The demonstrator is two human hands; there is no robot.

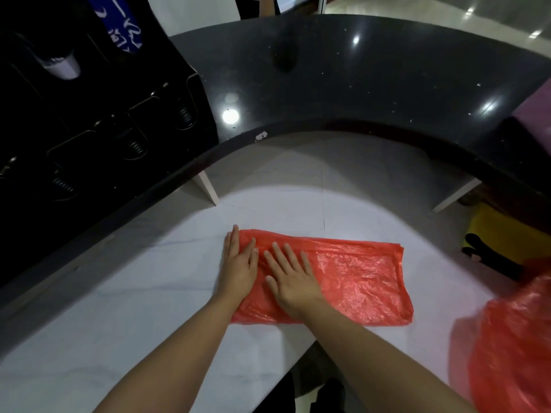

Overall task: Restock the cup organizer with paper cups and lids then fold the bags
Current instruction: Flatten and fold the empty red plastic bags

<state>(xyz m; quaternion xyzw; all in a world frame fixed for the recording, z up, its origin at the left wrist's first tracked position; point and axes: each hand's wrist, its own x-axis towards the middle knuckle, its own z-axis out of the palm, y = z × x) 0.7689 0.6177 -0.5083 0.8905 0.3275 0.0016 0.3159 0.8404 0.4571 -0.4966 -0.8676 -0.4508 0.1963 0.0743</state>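
Two red bags (pixel 357 281) (pixel 512 347), two hands (pixel 240 263) (pixel 293 281), one cup organizer (pixel 89 114).

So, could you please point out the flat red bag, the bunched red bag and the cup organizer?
flat red bag (pixel 357 281): head view, bare middle.
bunched red bag (pixel 512 347): head view, crumpled body.
cup organizer (pixel 98 120): head view, black front.

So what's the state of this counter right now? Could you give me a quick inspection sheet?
Surface: white lower counter under a raised dark curved ledge.
Job's things: flat red bag on the counter; crumpled second red bag at the right edge; black cup organizer on the ledge, one paper cup showing.
Clutter: yellow and black item at right, unclear.
Grippers: left hand and right hand press flat on the bag.
Cables: nothing seen.
Surroundings: pale glossy floor beyond.
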